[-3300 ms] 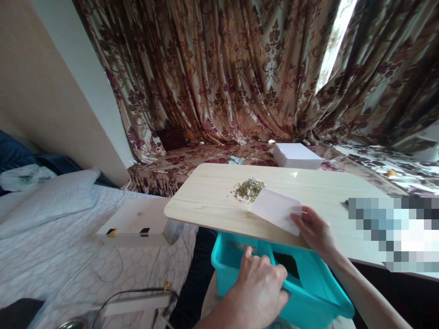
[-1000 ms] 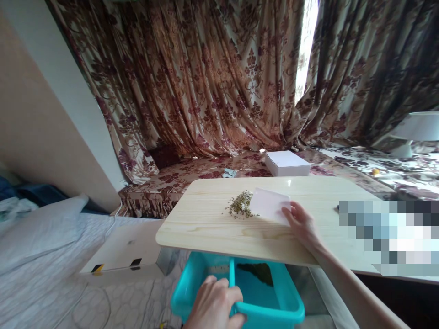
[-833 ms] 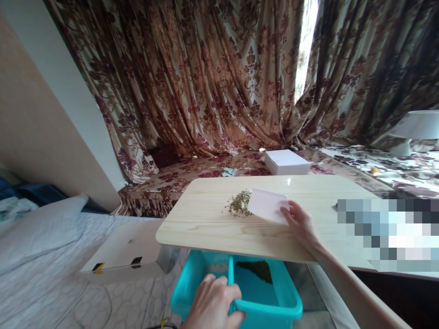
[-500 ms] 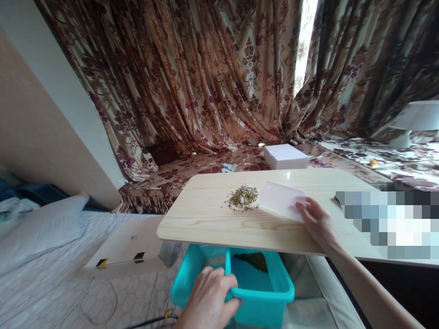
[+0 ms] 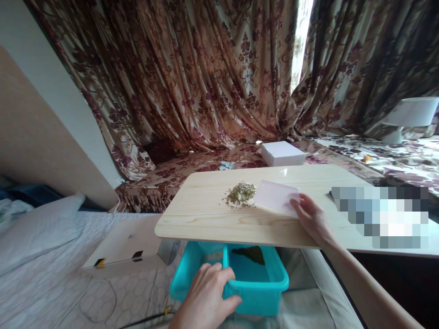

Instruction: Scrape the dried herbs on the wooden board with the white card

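A pale, thin rectangular plastic sheet (image 5: 277,196) is in my right hand (image 5: 310,215), gripped at its right edge between thumb and fingers. Its left edge lies against a small heap of mixed green and whitish grains (image 5: 240,194) on the light wooden tabletop (image 5: 206,228). Below the table's front edge is a turquoise two-compartment bin (image 5: 257,297). My left hand (image 5: 211,292) grips its front rim by the divider, thumb outside. Dark green grains (image 5: 252,254) lie in the right compartment. Some pale grains show in the left one, partly hidden by my hand.
A white box (image 5: 283,153) stands behind the table, near a light blue cloth (image 5: 226,165). A blurred-out object (image 5: 384,214) lies on the table's right. On the bed at left are a flat white carton (image 5: 126,244), a pillow (image 5: 41,224) and cables.
The view has shifted slightly, moving everything a little left and up. My right hand keeps the sheet beside the heap; my left thumb sits slightly farther from the fingers.
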A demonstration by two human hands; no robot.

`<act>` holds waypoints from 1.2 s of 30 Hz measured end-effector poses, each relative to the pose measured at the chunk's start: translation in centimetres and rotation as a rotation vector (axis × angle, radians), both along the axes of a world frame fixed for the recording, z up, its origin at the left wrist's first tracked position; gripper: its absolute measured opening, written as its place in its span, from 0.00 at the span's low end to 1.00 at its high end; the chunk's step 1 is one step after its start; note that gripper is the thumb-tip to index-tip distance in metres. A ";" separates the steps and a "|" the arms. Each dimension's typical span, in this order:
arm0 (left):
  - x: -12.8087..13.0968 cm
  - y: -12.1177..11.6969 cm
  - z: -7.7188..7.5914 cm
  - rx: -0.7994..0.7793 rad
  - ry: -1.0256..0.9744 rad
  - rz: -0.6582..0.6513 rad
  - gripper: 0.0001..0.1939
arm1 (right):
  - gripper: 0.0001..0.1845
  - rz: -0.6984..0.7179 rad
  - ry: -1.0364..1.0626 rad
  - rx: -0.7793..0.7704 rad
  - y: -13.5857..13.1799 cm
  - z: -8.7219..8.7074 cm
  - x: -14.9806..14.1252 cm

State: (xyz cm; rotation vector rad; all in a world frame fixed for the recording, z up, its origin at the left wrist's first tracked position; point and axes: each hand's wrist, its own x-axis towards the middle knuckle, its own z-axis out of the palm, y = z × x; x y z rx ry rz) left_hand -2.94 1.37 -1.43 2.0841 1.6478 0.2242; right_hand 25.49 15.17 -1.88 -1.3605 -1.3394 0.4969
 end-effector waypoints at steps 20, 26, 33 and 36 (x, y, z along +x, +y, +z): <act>0.2 -0.2 0.5 -0.001 0.004 0.007 0.09 | 0.13 -0.020 -0.025 0.014 0.5 -0.4 0.0; 0.2 -0.2 0.7 -0.006 0.008 0.016 0.09 | 0.12 0.025 -0.015 0.009 0.2 0.0 -0.2; 0.3 -0.1 0.9 -0.017 0.014 0.009 0.09 | 0.11 -0.009 -0.012 0.027 0.0 0.1 -0.3; 0.3 -0.1 0.8 -0.009 0.013 0.008 0.09 | 0.12 -0.001 -0.020 0.012 0.2 -0.1 -0.3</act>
